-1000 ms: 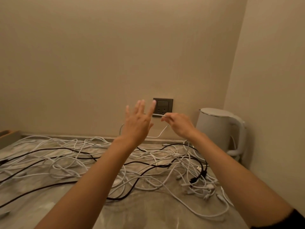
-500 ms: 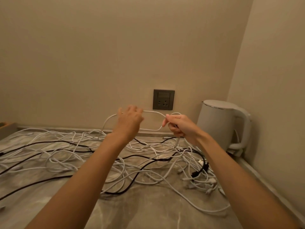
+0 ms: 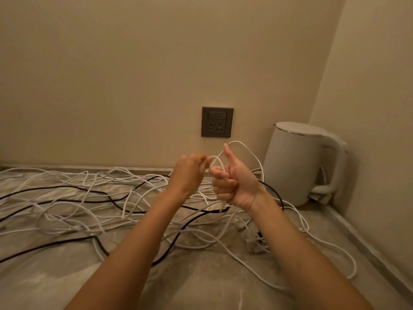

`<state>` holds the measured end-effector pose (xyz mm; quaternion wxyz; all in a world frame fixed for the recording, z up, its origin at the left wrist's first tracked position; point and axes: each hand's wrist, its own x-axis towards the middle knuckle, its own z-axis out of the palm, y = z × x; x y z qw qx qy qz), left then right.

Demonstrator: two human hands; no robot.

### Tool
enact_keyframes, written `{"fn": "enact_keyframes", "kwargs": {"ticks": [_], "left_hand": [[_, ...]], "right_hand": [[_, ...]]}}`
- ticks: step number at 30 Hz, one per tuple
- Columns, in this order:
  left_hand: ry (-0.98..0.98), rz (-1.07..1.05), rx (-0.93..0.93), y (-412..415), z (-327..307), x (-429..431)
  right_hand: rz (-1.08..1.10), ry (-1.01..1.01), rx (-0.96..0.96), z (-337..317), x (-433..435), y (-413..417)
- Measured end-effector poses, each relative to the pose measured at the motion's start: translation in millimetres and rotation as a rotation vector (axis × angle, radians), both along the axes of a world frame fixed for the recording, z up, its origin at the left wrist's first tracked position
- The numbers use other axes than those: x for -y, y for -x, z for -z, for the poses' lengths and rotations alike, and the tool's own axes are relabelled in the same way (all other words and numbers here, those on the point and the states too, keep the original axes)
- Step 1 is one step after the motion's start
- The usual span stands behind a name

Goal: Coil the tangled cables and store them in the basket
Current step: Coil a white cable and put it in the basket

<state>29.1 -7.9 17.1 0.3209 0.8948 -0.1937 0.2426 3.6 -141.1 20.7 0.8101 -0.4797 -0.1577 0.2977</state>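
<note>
A tangle of white and black cables (image 3: 93, 198) sprawls over the marble counter (image 3: 201, 283). Above it, both hands are raised near the back wall. My right hand (image 3: 234, 184) has its fingers curled round a white cable (image 3: 248, 151), thumb pointing up; the cable loops up over the thumb and falls behind the wrist. My left hand (image 3: 190, 171) pinches the same white cable just left of the right fist. No basket is in view.
A white electric kettle (image 3: 299, 162) stands in the back right corner. A dark wall socket (image 3: 216, 121) sits on the back wall above the hands. Plugs and connectors (image 3: 257, 242) lie under my right forearm. Walls close the counter at the back and right.
My hands have come close together. The left hand went from spread open to pinching the white cable, and the right hand turned palm-in with the thumb up, forming a loop.
</note>
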Motion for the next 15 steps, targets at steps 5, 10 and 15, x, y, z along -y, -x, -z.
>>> {"fn": "enact_keyframes", "kwargs": {"ticks": [5,10,15], "left_hand": [[-0.005,0.333,-0.420,6,15,7],[-0.128,0.416,-0.578,3,11,15],[-0.314,0.440,-0.636,6,-1,14]], "right_hand": [[-0.026,-0.123,-0.011,2,0,-9],[0.214,-0.250,-0.011,-3,10,-20],[0.444,-0.337,0.016,-8,17,-23]]}}
